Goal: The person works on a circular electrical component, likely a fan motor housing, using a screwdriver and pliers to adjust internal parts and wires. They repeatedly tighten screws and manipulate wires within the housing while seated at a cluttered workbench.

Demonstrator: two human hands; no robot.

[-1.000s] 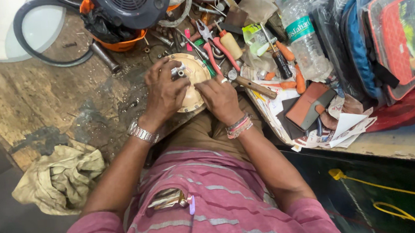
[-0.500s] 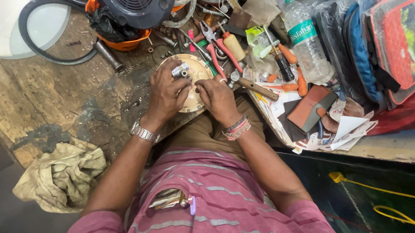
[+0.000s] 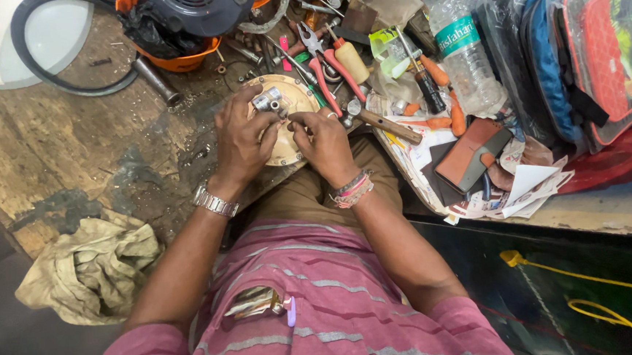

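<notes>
A round brass-coloured metal plate (image 3: 295, 95) rests at the edge of a worn wooden workbench (image 3: 58, 149), over my lap. A small silver fitting (image 3: 266, 100) sits on top of the plate. My left hand (image 3: 243, 139), with a metal watch at the wrist, grips the plate's left side, its fingers touching the fitting. My right hand (image 3: 325, 144), with bead bracelets at the wrist, holds the plate's right side, thumb and forefinger pinched near the fitting. My hands hide much of the plate.
Red-handled pliers (image 3: 326, 71), a hammer (image 3: 386, 123), screwdrivers and a plastic water bottle (image 3: 462, 48) lie right of the plate. A black-and-orange machine (image 3: 189, 17) stands behind it. A crumpled cloth (image 3: 87, 268) lies lower left. Bags (image 3: 586, 58) are stacked at the right.
Both hands stay on the plate; the fingers have shifted slightly around the silver fitting. The view has moved a little.
</notes>
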